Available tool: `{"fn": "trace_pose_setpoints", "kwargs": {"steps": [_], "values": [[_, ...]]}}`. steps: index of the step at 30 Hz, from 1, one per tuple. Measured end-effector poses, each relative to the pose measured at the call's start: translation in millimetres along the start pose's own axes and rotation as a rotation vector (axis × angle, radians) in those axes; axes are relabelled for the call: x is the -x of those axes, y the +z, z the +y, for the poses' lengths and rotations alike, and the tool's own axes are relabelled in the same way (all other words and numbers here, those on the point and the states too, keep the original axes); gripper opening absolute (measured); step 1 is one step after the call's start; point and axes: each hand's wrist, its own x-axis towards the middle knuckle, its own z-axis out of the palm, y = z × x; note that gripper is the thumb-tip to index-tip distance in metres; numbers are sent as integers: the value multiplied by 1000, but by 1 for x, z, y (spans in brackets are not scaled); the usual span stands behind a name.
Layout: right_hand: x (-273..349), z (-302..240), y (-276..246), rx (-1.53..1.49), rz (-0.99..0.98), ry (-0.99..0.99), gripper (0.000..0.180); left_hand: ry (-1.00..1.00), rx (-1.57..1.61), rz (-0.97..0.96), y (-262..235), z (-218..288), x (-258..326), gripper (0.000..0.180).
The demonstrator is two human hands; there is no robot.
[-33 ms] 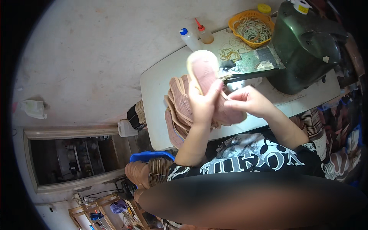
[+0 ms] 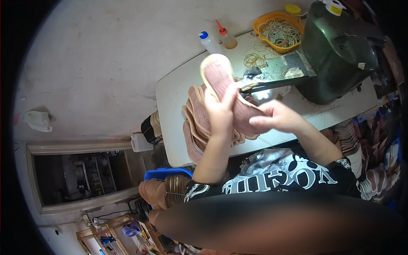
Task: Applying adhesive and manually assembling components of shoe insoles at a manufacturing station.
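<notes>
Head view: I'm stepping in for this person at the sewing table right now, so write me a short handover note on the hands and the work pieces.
Left hand: holds a pink shoe sole upright, tread side up.
Right hand: pinches a strip along the sole's edge, by the sewing machine.
Things: a stack of pink soles lies on the white table under the hands; an orange basket of rubber bands and two squeeze bottles stand at the far edge.
Done: I cannot tell which soles are finished.
Left: the held sole is in hand, not set down.
</notes>
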Motion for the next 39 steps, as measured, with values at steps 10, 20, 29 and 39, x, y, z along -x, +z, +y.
{"fn": "trace_pose_setpoints", "kwargs": {"steps": [10,20,29,39], "values": [[11,17,14,-404,151,118,30,80,-761,-56,-21,-55,-69,56],[2,14,21,-563,200,134,30,-88,-826,-138,-18,-58,-102,63],[-34,12,36,-666,353,47,28,113,-987,-77,-25,-48,-133,77],[-44,-2,37,-741,410,50,34,31,-1248,-1333,-20,6,-181,57]]}}
